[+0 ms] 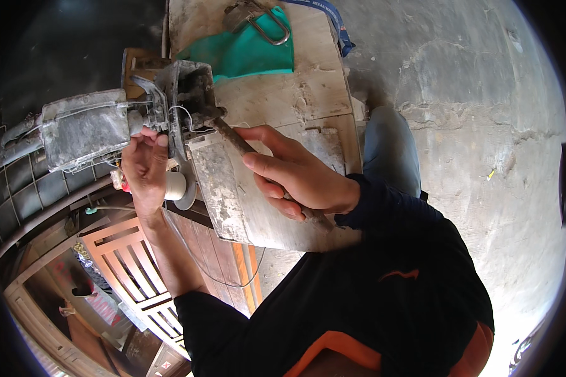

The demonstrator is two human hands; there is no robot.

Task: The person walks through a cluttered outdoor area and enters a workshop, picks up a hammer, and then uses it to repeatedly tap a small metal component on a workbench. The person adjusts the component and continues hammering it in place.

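Observation:
My right hand [305, 173] is closed round the wooden handle of a hammer [236, 137]. The small dark hammer head rests close to the open metal housing of a worn grey clamp-like device [85, 129]. Under the device's jaw, the fingers of my left hand [146, 168] are pinched together against the metal; whatever they grip is hidden. A thin wire [183, 113] loops out beside the housing. Just below my left fingers is a white spool [175, 186] with a grey disc at its side.
The device sits at the left edge of a scuffed pale workbench [283, 103]. On its far part lie a green cloth [251, 56], a metal loop [275, 32] and a blue strap [333, 19]. A slatted wooden panel [129, 257] stands at lower left; a grey concrete floor [478, 157] extends right.

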